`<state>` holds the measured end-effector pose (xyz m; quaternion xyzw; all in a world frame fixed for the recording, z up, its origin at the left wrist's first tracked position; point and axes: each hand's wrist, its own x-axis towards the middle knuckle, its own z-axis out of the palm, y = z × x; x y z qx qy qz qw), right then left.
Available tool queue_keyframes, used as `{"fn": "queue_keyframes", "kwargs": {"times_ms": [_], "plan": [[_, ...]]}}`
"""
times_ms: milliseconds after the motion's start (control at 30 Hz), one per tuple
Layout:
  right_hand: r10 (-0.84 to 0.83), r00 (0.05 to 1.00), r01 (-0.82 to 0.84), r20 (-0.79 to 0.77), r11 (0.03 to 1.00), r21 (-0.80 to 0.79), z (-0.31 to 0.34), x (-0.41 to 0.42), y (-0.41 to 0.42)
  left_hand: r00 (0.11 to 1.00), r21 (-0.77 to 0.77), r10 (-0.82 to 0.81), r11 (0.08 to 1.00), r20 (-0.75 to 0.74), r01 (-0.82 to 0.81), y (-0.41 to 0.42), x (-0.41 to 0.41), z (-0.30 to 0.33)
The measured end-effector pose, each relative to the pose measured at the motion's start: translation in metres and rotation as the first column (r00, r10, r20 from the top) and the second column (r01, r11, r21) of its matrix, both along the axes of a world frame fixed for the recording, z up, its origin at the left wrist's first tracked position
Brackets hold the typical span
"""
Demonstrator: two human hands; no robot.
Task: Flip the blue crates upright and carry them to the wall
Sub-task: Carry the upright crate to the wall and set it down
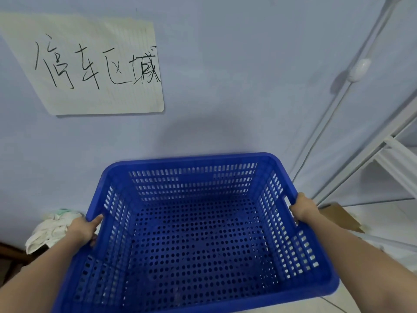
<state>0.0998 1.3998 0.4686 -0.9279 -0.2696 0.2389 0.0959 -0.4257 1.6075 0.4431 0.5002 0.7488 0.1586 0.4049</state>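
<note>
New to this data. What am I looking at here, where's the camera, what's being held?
There is no robot: a person works with bare hands. The single picture comes from a wide-angle camera worn on the head, looking forward and down, so the arms enter from the bottom corners.

The left hand and right hand each grip a side rim of a blue crate. It is upright, open side up, empty, and held close to the wall.

On the wall hangs a paper sign with handwritten characters. A white cable runs down the wall at right, beside a white rack. At lower left lies a bundle of white cloth; at right, a brown cardboard piece sits on the floor.
</note>
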Motion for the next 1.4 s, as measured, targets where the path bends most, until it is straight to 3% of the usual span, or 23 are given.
{"fn": "queue_keyframes", "kwargs": {"times_ms": [333, 900, 1400], "plan": [[0.0, 1.0, -0.004, 0.025, 0.986, 0.167, -0.013, 0.006, 0.003, 0.997, 0.057, 0.004, 0.998, -0.08, 0.0, 0.014, 0.002, -0.006], [0.004, 0.996, -0.017, 0.094, 0.989, 0.145, -0.013, 0.001, 0.0, 0.985, 0.109, -0.04, 0.992, -0.168, 0.059, -0.005, 0.006, -0.004], [0.009, 0.992, -0.022, 0.125, 0.995, 0.1, -0.009, -0.002, 0.001, 0.986, 0.085, -0.036, 0.995, -0.16, 0.05, -0.002, 0.007, -0.001]]}}
